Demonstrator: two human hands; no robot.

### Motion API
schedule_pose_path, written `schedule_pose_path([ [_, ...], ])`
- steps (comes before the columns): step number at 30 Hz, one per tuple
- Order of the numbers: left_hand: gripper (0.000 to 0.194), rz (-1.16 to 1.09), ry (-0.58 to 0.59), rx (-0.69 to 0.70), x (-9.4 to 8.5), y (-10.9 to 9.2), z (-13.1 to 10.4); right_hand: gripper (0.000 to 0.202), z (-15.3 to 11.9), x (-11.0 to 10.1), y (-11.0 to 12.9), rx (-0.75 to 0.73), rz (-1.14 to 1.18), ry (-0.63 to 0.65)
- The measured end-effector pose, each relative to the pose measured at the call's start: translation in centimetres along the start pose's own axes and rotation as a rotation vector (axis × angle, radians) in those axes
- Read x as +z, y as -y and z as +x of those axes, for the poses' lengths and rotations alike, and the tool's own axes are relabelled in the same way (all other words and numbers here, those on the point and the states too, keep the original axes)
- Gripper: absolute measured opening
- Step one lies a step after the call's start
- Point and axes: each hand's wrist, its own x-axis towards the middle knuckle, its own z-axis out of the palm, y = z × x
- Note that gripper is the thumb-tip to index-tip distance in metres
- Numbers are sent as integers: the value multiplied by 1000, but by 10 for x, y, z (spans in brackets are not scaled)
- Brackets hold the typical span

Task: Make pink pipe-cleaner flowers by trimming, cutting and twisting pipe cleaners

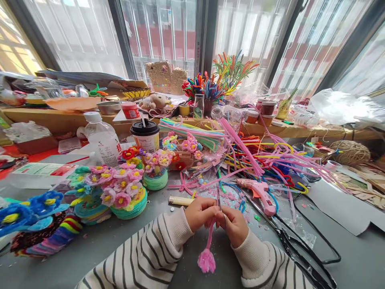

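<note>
Close together above the grey table, my two hands meet in front of me. My left hand [201,213] is closed, pinching the stem of a pink pipe-cleaner flower [206,261]; its fluffy head hangs down toward me. Closed around the handles of small scissors [219,197] is my right hand [235,225]. The narrow blades point up and away, right beside the pink stem's upper part. My fingers hide most of the handles, and whether the blades touch the stem I cannot tell.
Potted pipe-cleaner flowers [123,188] stand at the left, near a plastic bottle [100,138] and a lidded cup [145,136]. A pink glue gun [259,193] with a black cord lies at the right. Pink pipe cleaners [240,146] are heaped behind; white paper [339,206] lies far right.
</note>
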Motion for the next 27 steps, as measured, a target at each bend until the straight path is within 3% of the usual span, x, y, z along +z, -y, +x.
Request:
schedule_pose_path([
  [12,26,-36,37,-33,0,-1,-1,53,0,1,-2,-15,128,32],
  [18,25,-8,20,-11,2,-1,-1,50,0,2,-10,4,21,33],
  [27,26,38,28,-36,1,-1,-1,52,0,-1,0,-6,110,47],
])
